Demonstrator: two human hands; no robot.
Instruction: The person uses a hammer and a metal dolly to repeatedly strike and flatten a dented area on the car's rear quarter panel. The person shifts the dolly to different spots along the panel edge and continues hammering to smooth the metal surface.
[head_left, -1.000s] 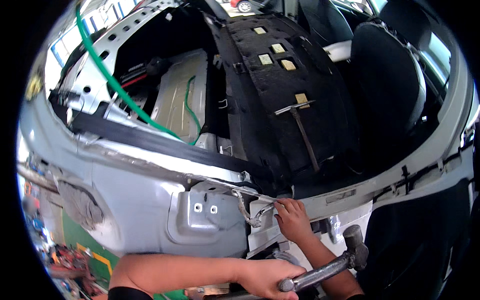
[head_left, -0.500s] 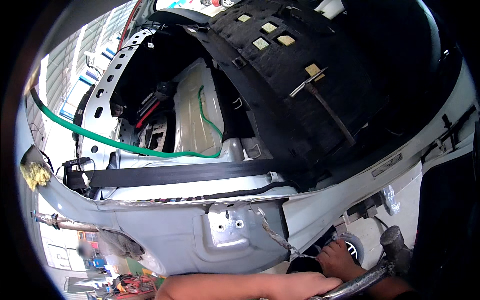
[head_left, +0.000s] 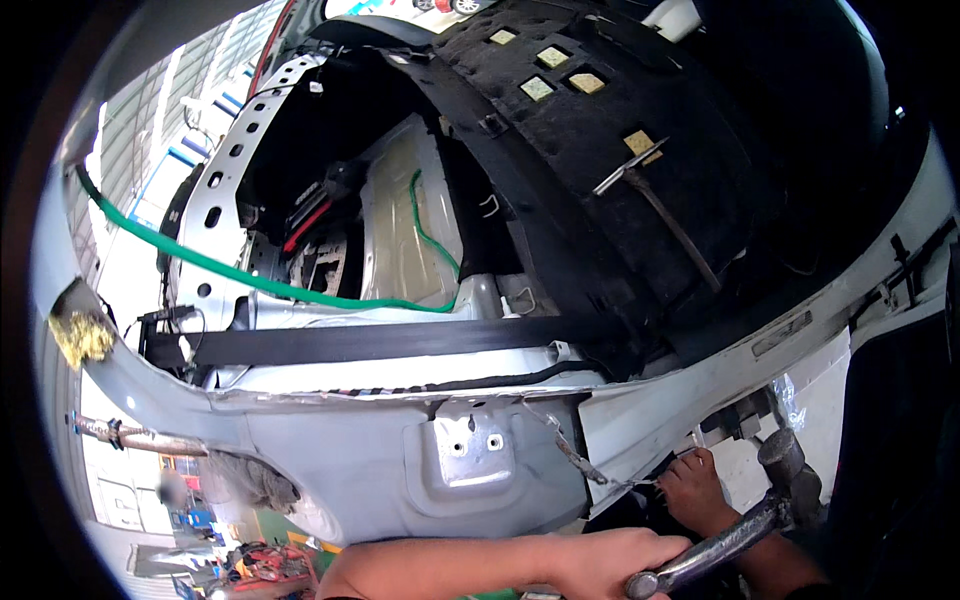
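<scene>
A stripped, light-grey car body panel (head_left: pixel 375 470) stretches across in front of me, with its upper edge cut open. My right hand (head_left: pixel 693 488) is at the lower right, its fingers curled closed at the end of a thin torn metal strip (head_left: pixel 572 452) that hangs twisted off the panel. My left forearm crosses along the bottom. The left hand (head_left: pixel 615 565) is closed against a heavy metal bar tool (head_left: pixel 715 555) with a thick cylindrical head; its fingers are mostly hidden behind the bar. The tool passes in front of my right forearm.
A hammer (head_left: pixel 660 215) lies on the black lining (head_left: pixel 590 190) inside the car. A green hose (head_left: pixel 240 277) runs into the opening, above a black crossbar (head_left: pixel 350 345). Yellow foam (head_left: pixel 85 340) shows at the left pillar. Red equipment (head_left: pixel 265 575) stands on the floor.
My right hand has risen slightly, and the torn strip has lifted with it. The bar tool has shifted up a little with my left hand. The whole view has moved slightly.
</scene>
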